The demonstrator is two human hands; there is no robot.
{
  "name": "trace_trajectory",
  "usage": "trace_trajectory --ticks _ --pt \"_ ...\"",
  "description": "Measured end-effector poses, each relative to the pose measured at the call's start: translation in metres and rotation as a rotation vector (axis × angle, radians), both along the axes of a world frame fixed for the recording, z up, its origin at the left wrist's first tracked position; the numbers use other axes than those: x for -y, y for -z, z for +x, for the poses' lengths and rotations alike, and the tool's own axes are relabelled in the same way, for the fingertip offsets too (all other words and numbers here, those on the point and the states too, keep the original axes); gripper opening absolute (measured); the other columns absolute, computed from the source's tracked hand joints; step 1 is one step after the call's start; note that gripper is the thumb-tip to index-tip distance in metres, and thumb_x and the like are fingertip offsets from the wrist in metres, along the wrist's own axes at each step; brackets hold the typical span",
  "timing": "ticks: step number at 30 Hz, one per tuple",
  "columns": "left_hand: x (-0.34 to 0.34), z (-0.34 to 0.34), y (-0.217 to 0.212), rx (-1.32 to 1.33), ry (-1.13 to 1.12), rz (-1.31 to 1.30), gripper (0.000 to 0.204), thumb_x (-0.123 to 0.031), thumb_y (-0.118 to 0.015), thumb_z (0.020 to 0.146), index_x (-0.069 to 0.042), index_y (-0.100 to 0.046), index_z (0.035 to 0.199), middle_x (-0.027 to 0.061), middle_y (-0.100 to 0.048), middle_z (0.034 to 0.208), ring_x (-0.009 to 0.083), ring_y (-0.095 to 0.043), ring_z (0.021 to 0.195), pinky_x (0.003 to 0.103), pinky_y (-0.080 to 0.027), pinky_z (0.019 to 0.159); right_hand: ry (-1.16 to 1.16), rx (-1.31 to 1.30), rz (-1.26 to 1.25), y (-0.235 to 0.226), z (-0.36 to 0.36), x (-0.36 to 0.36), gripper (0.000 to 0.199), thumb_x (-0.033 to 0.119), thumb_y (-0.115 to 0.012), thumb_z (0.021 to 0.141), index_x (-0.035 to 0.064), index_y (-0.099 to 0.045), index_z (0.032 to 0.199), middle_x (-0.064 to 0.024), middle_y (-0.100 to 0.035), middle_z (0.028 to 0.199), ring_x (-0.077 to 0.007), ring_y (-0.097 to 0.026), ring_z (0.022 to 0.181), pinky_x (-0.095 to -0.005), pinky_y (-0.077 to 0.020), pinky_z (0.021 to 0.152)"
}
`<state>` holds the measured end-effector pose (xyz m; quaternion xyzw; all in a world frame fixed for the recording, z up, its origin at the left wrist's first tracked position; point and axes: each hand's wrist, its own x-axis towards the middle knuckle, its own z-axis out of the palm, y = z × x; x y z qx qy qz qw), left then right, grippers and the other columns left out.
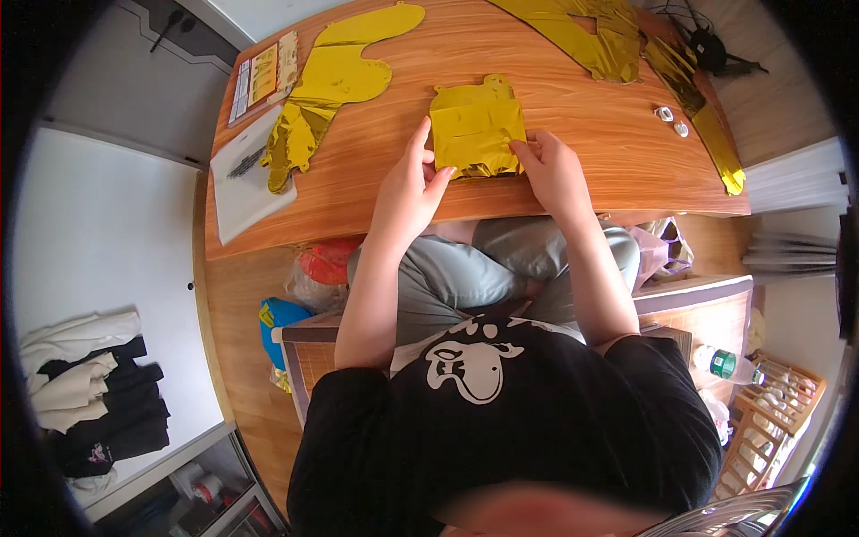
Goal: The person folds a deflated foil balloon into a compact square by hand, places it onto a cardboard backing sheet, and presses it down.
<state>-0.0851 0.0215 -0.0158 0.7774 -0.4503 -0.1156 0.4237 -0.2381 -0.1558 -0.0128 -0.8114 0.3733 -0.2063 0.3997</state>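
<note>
1. Task thing: from my end I have the folded gold foil [479, 130] at upper center of frame, creased, roughly square, small tabs on its top edge. Flat on the wooden table [385, 170], near its front edge.
2. Left hand [410, 192]: left of the foil, thumb at its lower left corner, index finger up along the left edge. Thumb and index spread apart; I can't tell if anything is pinched.
3. Right hand [557, 179]: at the foil's right edge, thumb on top, fingers bent at the side. Nearly closed, edge caught between; I can't judge pressure.
4. Upper left of frame: big curved gold foil shape [344, 80], flat, its crumpled lower end over a white sheet [234, 192]. Printed packet [261, 79] left of it.
5. Upper right: wide gold foil piece [608, 40], then a narrow gold foil strip [711, 134] slanting along the table's right side. Two small white objects [681, 130] left of the strip; black corded item [707, 45] above.
6. Lower left: clothes [107, 394] on a white surface. Lower right: green-labelled bottle [734, 366] beside a wooden rack [787, 394].
</note>
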Motion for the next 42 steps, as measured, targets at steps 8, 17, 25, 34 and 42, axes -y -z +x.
trace_trajectory --ticks 8,17,25,34,42 --pt "0.011 0.009 -0.003 -0.013 -0.032 0.13 0.067 -0.023 -0.069 0.099 -0.011 -0.038 0.158 0.0122 -0.071 0.104 0.0279 -0.07 0.093 0.038 -0.053 0.086 0.028 -0.058 -0.053 0.0 0.008 0.003 0.036 0.028 -0.066 0.098 -0.0052 -0.071 0.111 -0.0241 -0.075 0.097 -0.0351 -0.074 0.09 -0.0397 -0.0549 0.079" --pt "0.022 0.009 -0.008 0.029 -0.086 0.222 0.06 -0.026 -0.07 0.096 -0.01 -0.047 0.149 0.0137 -0.071 0.106 0.034 -0.069 0.095 0.044 -0.054 0.083 0.055 -0.093 -0.076 0.002 0.012 0.005 0.036 0.034 -0.063 0.098 0.0011 -0.074 0.108 -0.0237 -0.074 0.097 -0.0418 -0.071 0.095 -0.0491 -0.0547 0.085" --pt "0.032 0.014 -0.005 0.193 -0.113 0.217 0.05 -0.031 -0.067 0.097 -0.01 -0.054 0.141 0.0141 -0.067 0.117 0.0349 -0.069 0.101 0.046 -0.055 0.085 0.066 -0.147 -0.135 0.002 0.014 0.008 0.038 0.033 -0.064 0.099 -0.0024 -0.073 0.111 -0.0227 -0.076 0.099 -0.0375 -0.073 0.094 -0.0429 -0.055 0.081" --pt "0.064 0.046 0.013 0.67 0.447 0.225 0.064 -0.045 -0.053 0.105 -0.02 -0.036 0.162 0.0106 -0.03 0.169 0.0328 -0.023 0.158 0.052 -0.023 0.127 0.066 -0.179 -0.025 -0.002 0.018 0.01 0.039 0.038 -0.062 0.098 0.0029 -0.075 0.109 -0.0237 -0.074 0.099 -0.0413 -0.071 0.097 -0.0481 -0.0553 0.086" --pt "0.065 0.048 0.021 0.681 0.46 0.281 0.069 -0.053 -0.047 0.106 -0.019 -0.031 0.163 0.0099 -0.027 0.17 0.0324 -0.021 0.158 0.052 -0.018 0.128 0.017 0.082 0.002 -0.002 -0.002 0.009 0.039 0.026 -0.072 0.097 -0.0017 -0.068 0.124 -0.0164 -0.077 0.094 -0.0206 -0.073 0.084 -0.0321 -0.0557 0.079"
